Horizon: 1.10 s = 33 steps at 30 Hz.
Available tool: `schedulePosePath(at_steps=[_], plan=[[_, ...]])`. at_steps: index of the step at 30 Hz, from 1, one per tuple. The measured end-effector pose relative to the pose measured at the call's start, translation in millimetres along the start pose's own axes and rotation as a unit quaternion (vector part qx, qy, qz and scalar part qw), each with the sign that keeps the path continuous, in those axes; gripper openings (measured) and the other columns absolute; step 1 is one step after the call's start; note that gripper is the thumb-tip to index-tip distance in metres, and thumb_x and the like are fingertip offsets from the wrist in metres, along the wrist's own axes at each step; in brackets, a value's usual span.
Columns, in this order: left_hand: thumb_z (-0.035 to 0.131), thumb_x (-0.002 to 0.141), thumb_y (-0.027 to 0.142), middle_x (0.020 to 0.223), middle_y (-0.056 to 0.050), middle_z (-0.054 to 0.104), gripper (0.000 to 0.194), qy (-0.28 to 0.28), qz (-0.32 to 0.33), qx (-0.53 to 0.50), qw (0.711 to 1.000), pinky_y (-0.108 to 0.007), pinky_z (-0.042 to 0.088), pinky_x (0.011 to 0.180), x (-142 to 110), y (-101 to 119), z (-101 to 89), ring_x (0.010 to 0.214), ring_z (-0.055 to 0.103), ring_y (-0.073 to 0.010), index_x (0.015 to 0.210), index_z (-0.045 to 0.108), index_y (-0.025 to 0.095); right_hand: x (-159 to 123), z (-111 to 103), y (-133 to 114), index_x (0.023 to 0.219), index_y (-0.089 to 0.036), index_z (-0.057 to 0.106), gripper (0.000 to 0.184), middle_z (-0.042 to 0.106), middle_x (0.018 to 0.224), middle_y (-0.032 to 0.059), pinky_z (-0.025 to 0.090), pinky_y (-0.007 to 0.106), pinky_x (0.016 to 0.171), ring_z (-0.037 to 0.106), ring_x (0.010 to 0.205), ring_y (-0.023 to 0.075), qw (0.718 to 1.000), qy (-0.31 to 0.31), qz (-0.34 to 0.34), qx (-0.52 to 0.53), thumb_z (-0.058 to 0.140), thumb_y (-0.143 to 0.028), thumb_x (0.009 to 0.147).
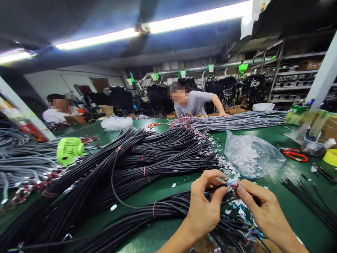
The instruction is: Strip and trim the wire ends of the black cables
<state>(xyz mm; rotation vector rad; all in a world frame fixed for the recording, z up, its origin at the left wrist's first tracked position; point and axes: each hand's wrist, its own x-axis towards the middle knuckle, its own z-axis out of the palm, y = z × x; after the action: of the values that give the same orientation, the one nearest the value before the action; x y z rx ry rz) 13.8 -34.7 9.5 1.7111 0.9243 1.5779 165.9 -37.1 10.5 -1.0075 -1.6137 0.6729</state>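
My left hand (206,196) pinches a black cable close to its stripped end. Thin coloured wires and a bit of whitish wrap (232,183) show at that end, between both hands. The fingertips of my right hand (256,198) are closed on these wires from the other side. Below my hands lies a bundle of black cables (126,225), held by a red tie (154,209), with blue, white and red wire ends (249,228) fanned out at the right. Scraps of white wrap (241,213) are strewn around them.
More tied black cable bundles (158,168) cover the left and middle of the green table (155,230). A clear bag of scraps (254,156), red-handled scissors (295,154) and loose black cables (313,200) lie right. A green fan (70,150) stands left. A co-worker (196,102) leans over grey cables (242,120) opposite.
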Motion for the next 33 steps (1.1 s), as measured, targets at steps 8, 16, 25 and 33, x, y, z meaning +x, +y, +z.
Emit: schedulePosePath(at_steps=[8,16,25,33], plan=[[0.056,0.081,0.009,0.078,0.001,0.062,0.019,-0.008,0.011,0.024,1.0,-0.02,0.043,0.065,0,4,-0.5,0.07,0.057,-0.0106,0.095,0.057,0.021,0,0,-1,0.084,-0.023,0.073,0.02,0.061,0.066,-0.0014,0.043,0.021,0.057,0.054,0.06,0.0125,1.0,-0.009,0.002,0.009,0.057,-0.035,0.083],[0.054,0.081,0.007,0.08,0.002,0.062,0.019,-0.011,0.043,0.054,0.998,-0.017,0.044,0.063,2,7,0.0,0.07,0.057,-0.0088,0.092,0.057,0.021,-2,0,10,0.088,-0.021,0.074,0.024,0.07,0.08,0.0044,0.05,0.023,0.06,0.061,0.066,0.0158,0.999,0.022,-0.007,-0.034,0.059,-0.038,0.081],[0.06,0.077,0.01,0.077,0.001,0.064,0.015,0.008,0.027,0.084,0.996,-0.019,0.044,0.057,3,5,2.0,0.066,0.058,-0.011,0.09,0.059,0.019,-1,3,15,0.09,-0.019,0.074,0.027,0.072,0.081,0.0058,0.055,0.024,0.06,0.066,0.067,0.0179,0.998,0.053,-0.011,-0.043,0.059,-0.038,0.08],[0.061,0.08,0.014,0.069,-0.003,0.065,0.007,0.043,0.078,0.186,0.979,-0.024,0.044,0.061,4,2,0.2,0.062,0.057,-0.0136,0.077,0.067,0.015,-4,-1,25,0.09,-0.017,0.074,0.023,0.073,0.089,0.0087,0.058,0.032,0.072,0.07,0.079,0.0239,0.969,0.105,-0.111,-0.196,0.059,-0.033,0.081]])
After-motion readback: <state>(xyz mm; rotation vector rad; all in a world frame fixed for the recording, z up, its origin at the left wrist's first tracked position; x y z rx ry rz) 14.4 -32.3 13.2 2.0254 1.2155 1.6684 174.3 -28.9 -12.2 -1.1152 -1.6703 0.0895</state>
